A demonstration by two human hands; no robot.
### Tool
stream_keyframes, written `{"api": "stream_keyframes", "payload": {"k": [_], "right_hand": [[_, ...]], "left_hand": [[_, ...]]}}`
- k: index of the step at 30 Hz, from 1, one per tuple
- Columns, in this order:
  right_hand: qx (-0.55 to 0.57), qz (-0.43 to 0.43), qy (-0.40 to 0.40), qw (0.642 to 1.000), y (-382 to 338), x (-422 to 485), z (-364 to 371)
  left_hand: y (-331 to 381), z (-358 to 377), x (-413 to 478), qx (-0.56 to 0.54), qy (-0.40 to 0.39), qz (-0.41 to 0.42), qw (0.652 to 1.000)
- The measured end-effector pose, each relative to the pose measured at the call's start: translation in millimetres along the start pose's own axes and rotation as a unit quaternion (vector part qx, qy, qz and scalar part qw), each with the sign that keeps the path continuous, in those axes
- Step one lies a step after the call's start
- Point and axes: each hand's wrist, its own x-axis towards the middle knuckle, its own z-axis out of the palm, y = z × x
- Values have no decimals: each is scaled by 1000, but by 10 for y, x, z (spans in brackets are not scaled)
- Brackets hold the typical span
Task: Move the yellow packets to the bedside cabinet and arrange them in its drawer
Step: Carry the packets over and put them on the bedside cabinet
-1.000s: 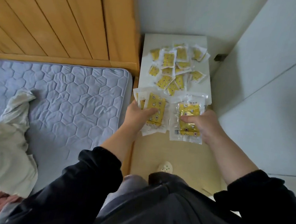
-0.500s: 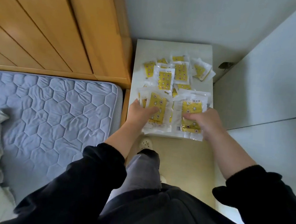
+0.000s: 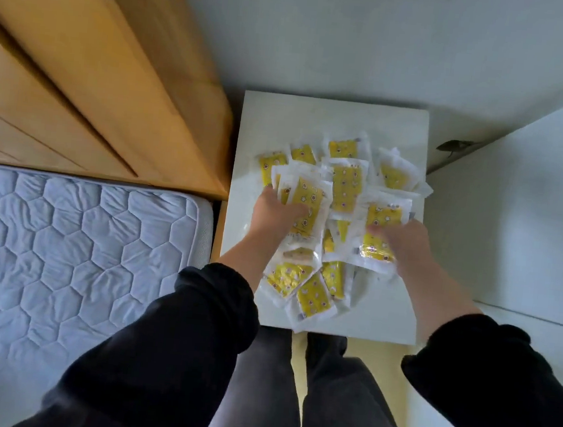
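Several yellow packets in clear wrappers point(image 3: 346, 185) lie scattered in a heap on the white top of the bedside cabinet point(image 3: 330, 118). My left hand point(image 3: 275, 212) grips a bunch of yellow packets point(image 3: 307, 202) over the left side of the heap. A second bunch of packets point(image 3: 379, 236) is held by my right hand point(image 3: 404, 240) above the heap's right side. More loose packets point(image 3: 310, 292) lie near the cabinet's front edge, under my forearms. No drawer is visible from this angle.
A bed with a blue-grey quilted mattress point(image 3: 73, 255) stands left of the cabinet, with a wooden headboard point(image 3: 91, 64) behind it. White walls point(image 3: 520, 219) close in at the back and right. My dark trouser legs point(image 3: 290, 396) stand in front of the cabinet.
I have stepped closer to the cabinet. Both hands moved forward with their bunches, from in front of the cabinet's edge to over the heap on its top.
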Motion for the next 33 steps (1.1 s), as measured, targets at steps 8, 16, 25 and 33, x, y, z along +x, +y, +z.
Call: {"api": "stream_keyframes", "payload": {"k": [8,16,25,33], "right_hand": [[-83,-74,15,994,4,944,-191],[-249,-189,56,948,209,1044,-58],[-306,-314,52,897,260,1077,60],[-249,-291,51,922,185,981,360]], "left_hand": [[174,385,530,102,21,84,991],[-51,689,546,429,81,253,863],[-203,674,714,450,100,206,863],[-205,575,786,411,118,175,887]]}}
